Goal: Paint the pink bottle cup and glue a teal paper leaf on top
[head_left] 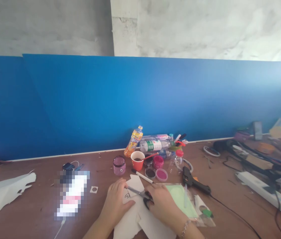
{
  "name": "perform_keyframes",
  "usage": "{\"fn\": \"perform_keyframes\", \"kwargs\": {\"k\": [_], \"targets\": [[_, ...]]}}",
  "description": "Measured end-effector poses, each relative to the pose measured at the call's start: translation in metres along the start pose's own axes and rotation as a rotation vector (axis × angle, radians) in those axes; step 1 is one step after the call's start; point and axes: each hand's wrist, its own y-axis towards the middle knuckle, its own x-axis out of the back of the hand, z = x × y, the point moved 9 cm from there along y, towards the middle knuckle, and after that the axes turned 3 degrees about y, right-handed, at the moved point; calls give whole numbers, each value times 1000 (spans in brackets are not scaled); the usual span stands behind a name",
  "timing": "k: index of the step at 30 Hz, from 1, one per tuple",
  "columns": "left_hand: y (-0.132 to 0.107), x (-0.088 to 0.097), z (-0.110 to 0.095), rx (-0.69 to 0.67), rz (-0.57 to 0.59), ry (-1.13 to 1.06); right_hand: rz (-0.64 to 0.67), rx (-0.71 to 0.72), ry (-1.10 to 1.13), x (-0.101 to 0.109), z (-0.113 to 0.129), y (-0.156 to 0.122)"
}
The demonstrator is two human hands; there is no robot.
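Observation:
My right hand grips black-handled scissors whose blades point left across a white paper piece with a dark curl drawn on it. My left hand lies on the same white paper, fingers bent and pressing it to the brown table. More white sheets lie under both wrists. A white marker rests just beyond the paper.
Behind the paper stand a purple cup, an orange cup, pink pots and lying bottles. A black glue gun and a green sheet in plastic lie right. A power strip and cables sit far right.

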Motion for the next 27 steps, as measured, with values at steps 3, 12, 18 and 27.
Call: {"fn": "perform_keyframes", "kwargs": {"k": [3, 12, 18, 27], "targets": [[1, -1, 4, 0, 6, 9, -38, 11, 76, 10, 0, 0], [-1, 5, -1, -47, -41, -3, 108, -159, -20, 46, -69, -8], [-1, 6, 0, -57, -58, -3, 160, -215, 67, 46, -89, -1], [-1, 11, 3, -51, -141, -104, 186, -19, 485, 54, -71, 17]]}}
